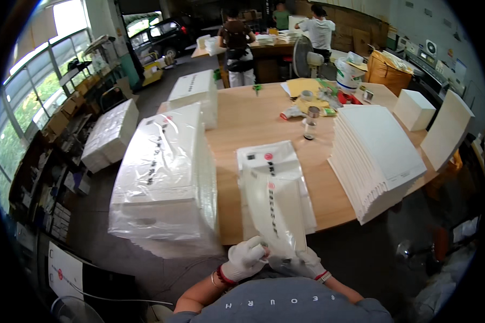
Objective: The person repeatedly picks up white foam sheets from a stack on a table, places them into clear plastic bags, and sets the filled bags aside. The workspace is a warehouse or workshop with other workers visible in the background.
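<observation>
A translucent printed plastic bag lies over the near table edge, its near end reaching down to my body. My left hand, in a white glove, is closed on the bag's near left corner. My right hand, gloved too, grips the near right side of the same bag; its fingers are partly hidden by the plastic. Under and beyond this bag lies another white printed package, flat on the wooden table. What the near bag contains is hard to make out.
Left of my hands rises a tall stack of plastic-wrapped packages, with another stack behind. A stack of white panels stands right. Tape, a can and scraps lie toward the far edge. A fan and several people are beyond.
</observation>
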